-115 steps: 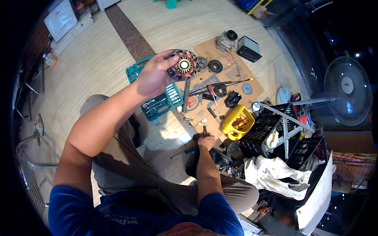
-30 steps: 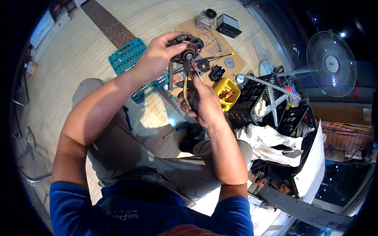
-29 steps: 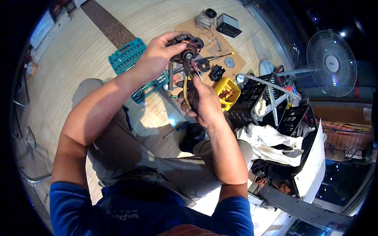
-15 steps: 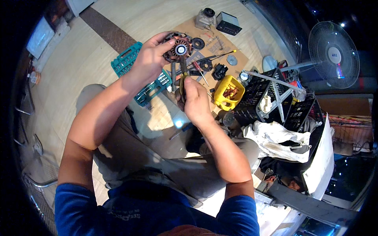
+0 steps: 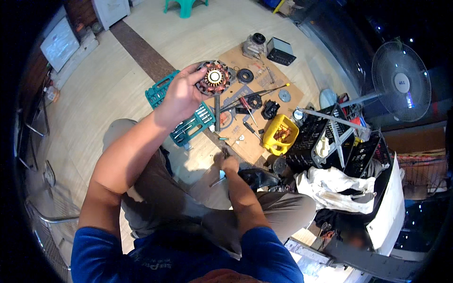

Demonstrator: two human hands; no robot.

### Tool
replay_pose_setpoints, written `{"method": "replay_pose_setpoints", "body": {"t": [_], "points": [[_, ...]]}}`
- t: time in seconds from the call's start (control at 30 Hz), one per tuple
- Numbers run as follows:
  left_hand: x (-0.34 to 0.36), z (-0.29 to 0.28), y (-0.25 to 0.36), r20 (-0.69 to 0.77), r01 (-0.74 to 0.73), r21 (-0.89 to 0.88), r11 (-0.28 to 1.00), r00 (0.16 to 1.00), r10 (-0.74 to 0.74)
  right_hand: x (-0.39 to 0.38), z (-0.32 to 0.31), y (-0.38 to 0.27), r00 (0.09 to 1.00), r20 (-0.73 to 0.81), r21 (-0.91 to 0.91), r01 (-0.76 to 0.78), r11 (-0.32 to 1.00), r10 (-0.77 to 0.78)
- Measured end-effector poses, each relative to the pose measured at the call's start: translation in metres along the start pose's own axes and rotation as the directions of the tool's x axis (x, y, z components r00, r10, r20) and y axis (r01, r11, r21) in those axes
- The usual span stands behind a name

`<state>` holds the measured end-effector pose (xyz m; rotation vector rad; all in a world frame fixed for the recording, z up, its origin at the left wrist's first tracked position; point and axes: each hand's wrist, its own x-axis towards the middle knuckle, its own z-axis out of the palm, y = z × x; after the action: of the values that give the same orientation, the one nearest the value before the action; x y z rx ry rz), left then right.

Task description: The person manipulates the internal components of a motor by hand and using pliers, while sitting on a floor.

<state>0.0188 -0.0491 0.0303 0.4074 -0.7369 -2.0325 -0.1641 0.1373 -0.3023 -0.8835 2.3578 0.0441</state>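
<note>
My left hand [image 5: 185, 87] is closed on a round metal motor part [image 5: 214, 78] with copper windings and a pale ring at its centre, raised over the teal socket-set case [image 5: 199, 123]. Lower down, my right hand [image 5: 228, 165] grips dark pliers [image 5: 224, 153], partly hidden by the fingers and shadow, beside a loose blue-handled tool [image 5: 220, 176]. A red-handled screwdriver [image 5: 244, 104], a black ring [image 5: 245, 75] and several other parts lie on the cardboard [image 5: 250, 148]. A yellow cut-open jug [image 5: 281, 134] holding copper-coloured scraps sits to their right.
At the right are black crates [image 5: 311, 155] under a metal frame, white cloth [image 5: 335, 188] and a fan [image 5: 401, 82]. A metal housing [image 5: 255, 46] and a boxy device [image 5: 281, 52] stand at the back, with a green stool [image 5: 185, 5] farther off. Chair frames line the left.
My right hand has dropped from the motor part to near the floor, taking the pliers away. My left hand has moved slightly down and right with the part.
</note>
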Motion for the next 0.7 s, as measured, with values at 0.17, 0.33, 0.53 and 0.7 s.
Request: {"method": "replay_pose_setpoints", "body": {"t": [0.17,0.33,0.53,0.7], "points": [[-0.019,-0.04,0.01,-0.114,-0.037,0.028,0.999,0.993,0.04,-0.028,0.012,-0.02,0.997,0.02,-0.208,0.075,0.975,-0.072],[0.012,-0.009,-0.008,-0.028,-0.004,-0.006,1.0,1.0,0.004,0.046,-0.116,-0.07,0.815,-0.365,0.385,0.572,0.724,-0.45],[0.004,-0.013,-0.007,-0.069,-0.025,0.015,1.0,0.997,0.026,-0.095,-0.278,-0.158,0.597,-0.493,0.506,0.789,0.349,-0.634],[0.004,-0.003,-0.015,-0.018,-0.005,-0.023,1.0,1.0,0.005,-0.145,-0.299,-0.142,0.51,-0.518,0.339,0.86,0.382,-0.687]]}}
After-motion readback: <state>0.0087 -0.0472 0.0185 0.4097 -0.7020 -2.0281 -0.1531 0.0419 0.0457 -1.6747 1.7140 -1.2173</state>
